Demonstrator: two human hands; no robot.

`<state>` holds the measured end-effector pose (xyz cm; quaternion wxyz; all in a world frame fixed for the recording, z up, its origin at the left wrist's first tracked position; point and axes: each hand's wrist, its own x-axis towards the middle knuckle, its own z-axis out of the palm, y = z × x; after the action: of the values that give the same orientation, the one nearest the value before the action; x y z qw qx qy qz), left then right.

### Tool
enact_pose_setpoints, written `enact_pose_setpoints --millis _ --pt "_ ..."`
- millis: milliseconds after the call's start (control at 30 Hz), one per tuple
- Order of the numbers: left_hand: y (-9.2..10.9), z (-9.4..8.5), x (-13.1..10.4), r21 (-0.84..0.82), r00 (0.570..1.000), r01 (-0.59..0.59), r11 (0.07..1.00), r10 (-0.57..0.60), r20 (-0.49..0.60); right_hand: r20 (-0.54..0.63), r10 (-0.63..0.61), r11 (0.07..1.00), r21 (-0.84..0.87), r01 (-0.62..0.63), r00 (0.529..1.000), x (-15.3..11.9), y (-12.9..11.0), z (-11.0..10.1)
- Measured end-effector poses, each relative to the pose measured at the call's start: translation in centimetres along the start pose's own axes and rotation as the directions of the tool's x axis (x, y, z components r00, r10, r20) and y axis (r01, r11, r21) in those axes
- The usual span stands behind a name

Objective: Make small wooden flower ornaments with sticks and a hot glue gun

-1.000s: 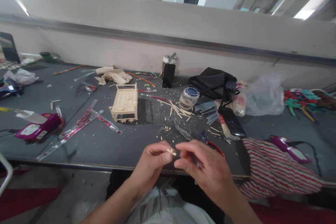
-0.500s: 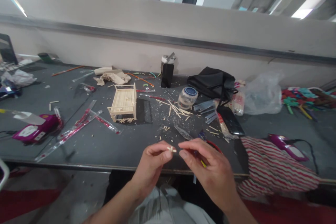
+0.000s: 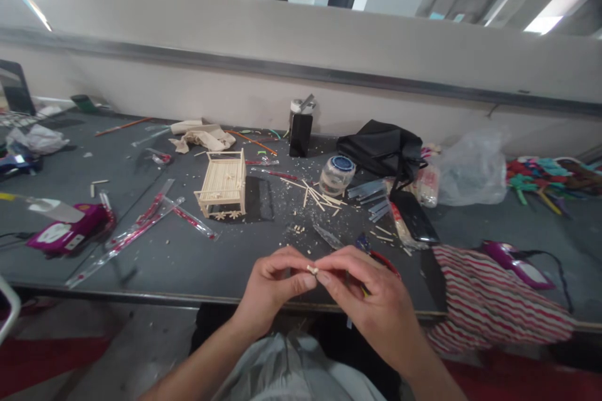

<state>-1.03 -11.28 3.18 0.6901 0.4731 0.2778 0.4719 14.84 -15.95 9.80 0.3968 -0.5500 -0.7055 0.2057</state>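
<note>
Between my fingertips, over the table's front edge, is a small piece of short pale wooden sticks (image 3: 312, 269). My left hand (image 3: 277, 279) pinches it between thumb and forefinger. From the other side my right hand (image 3: 367, 282) closes thumb and forefinger at the same piece; its fingertips meet those of the left. Just beyond the hands lie scissors with red handles (image 3: 386, 263), partly covered by my right hand, and a pointed blade (image 3: 328, 237). A miniature bed of pale sticks (image 3: 222, 183) stands to the left, with small flower-shaped stick pieces (image 3: 228, 215) at its foot.
Loose sticks (image 3: 317, 195) and crumbs surround a clear jar with a blue lid (image 3: 337, 175). Clear glue sticks (image 3: 369, 195), a phone (image 3: 414, 216) and a striped cloth (image 3: 489, 301) lie right. A purple device (image 3: 70, 229) and red-marked plastic sleeves (image 3: 125, 244) lie left.
My right fingertips have moved left to meet the small wooden piece, which they stood apart from before. My left hand has shifted slightly right and keeps its pinch.
</note>
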Motion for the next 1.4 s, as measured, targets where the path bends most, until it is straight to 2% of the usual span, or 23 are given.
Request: enact_pose_setpoints --millis 267,467,667,800,967,1133,1400 --pt "0.0 0.1 0.0 -0.025 1.0 0.011 1.0 -0.01 0.02 -0.049 -0.013 1.0 0.006 0.013 0.999 0.2 0.2 -0.1" --pt "0.1 -0.2 0.2 -0.007 0.999 -0.011 1.0 0.011 0.043 0.003 0.022 0.999 0.037 -0.022 1.0 0.2 0.1 -0.3" --pt "0.3 0.2 0.3 -0.119 0.997 0.08 0.99 -0.08 -0.001 -0.045 0.055 0.998 0.009 -0.055 0.997 -0.1 0.2 -0.3" --pt "0.1 0.6 0.2 -0.195 0.99 0.12 0.973 -0.133 -0.054 -0.127 -0.072 0.994 -0.087 0.061 0.989 -0.6 0.2 0.0" --pt "-0.3 0.8 0.0 -0.176 0.991 0.094 0.98 -0.11 -0.082 -0.178 -0.256 0.935 -0.293 0.198 0.95 -1.0 0.9 1.3" --pt "-0.3 1.1 -0.3 -0.155 0.994 0.046 0.987 -0.06 -0.089 -0.232 -0.319 0.886 -0.416 0.203 0.919 -0.9 1.3 2.1" --pt "-0.2 1.0 -0.9 -0.062 0.999 -0.013 0.998 0.01 -0.043 -0.246 -0.367 0.84 -0.501 0.206 0.897 -0.6 1.0 2.0"
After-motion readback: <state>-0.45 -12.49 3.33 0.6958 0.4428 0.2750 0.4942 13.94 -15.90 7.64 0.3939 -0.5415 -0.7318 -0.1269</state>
